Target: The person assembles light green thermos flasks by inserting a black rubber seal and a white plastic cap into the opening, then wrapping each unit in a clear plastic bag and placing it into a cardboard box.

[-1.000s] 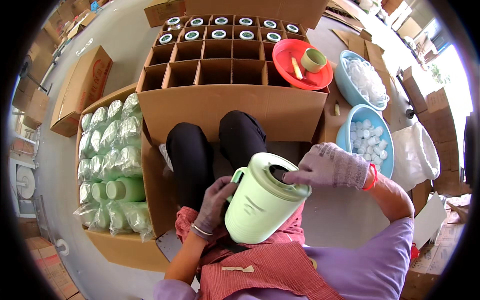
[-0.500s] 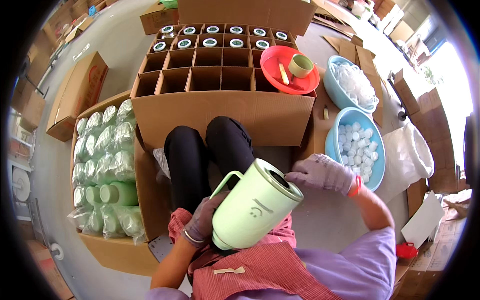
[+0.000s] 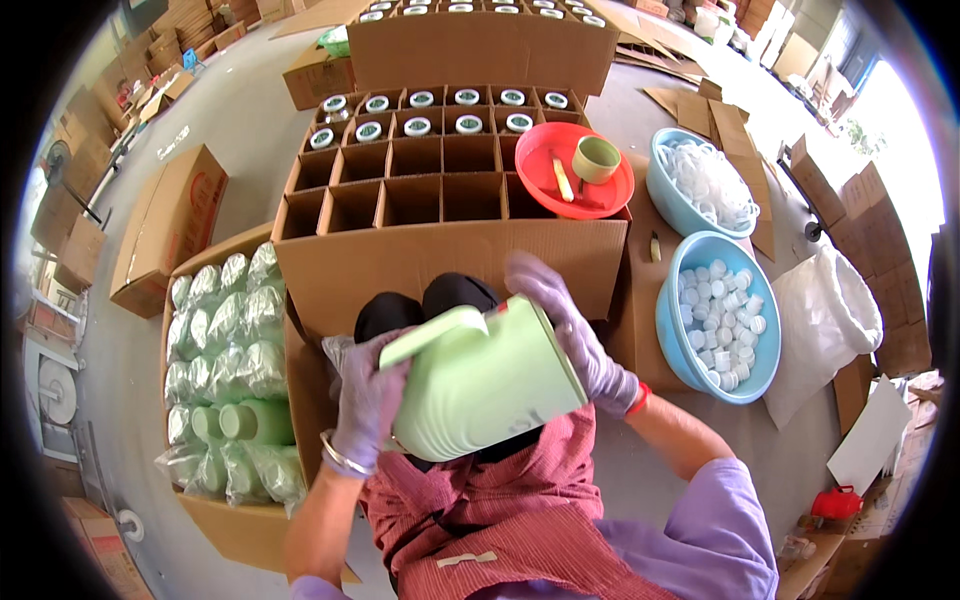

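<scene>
A light green jug (image 3: 485, 385) with a side handle (image 3: 435, 335) lies tilted over my lap, its mouth end toward the right. My left hand (image 3: 365, 400), in a thin purple-grey glove, grips it at the base end beside the handle. Along the mouth end rests my gloved right hand (image 3: 575, 335), its fingers reaching up past the rim and steadying the jug. The mouth's inside is hidden from this angle. A bit of red shows by the right fingers, too small to make out.
Ahead, a divided carton (image 3: 450, 250) holds white-lidded jars and carries a red basin (image 3: 535, 190) with a green cup. Blue basins of white caps (image 3: 720, 320) and clear-white rings (image 3: 700, 180) stand right, beside a white sack (image 3: 825, 320). At left, a carton holds wrapped green jugs (image 3: 235, 325).
The jug has rolled so its handle faces up and its printed face turns downward. My right hand has moved from the opening to lie along the rim. The view has tilted upward.
</scene>
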`<state>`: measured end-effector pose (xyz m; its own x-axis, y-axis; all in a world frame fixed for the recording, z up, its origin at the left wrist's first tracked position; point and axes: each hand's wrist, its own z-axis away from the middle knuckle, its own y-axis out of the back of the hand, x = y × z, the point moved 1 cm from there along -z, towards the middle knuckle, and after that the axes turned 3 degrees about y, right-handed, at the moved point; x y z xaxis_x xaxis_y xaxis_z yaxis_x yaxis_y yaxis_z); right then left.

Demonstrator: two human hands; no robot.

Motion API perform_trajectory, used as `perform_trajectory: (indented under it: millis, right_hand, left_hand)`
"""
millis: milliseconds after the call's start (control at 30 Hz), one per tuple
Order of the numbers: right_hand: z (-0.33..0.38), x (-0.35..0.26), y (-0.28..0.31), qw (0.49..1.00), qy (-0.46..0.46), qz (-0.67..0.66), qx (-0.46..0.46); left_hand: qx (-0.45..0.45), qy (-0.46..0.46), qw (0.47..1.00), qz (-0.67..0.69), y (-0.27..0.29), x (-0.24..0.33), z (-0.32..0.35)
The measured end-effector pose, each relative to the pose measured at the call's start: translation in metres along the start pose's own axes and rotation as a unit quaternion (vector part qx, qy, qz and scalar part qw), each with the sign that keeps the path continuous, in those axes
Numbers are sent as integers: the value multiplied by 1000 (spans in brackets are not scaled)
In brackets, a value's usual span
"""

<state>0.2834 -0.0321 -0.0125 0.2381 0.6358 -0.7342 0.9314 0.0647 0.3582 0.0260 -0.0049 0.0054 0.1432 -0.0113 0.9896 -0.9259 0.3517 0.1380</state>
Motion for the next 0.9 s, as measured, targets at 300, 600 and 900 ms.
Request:
perform_trajectory:
  millis: [300,600,900]
  right_hand:
    - [-15,8,0,999,8,29,23]
    - [-44,30,-14,965,-199,-165,52]
    - [-68,210,171,789,-295,520,-144]
  left_hand:
    - [121,109,986,-20,1,14,-10]
    - [120,-297,924,-210,29,4,-28]
    - [166,-12,925,-342,115,-80,0]
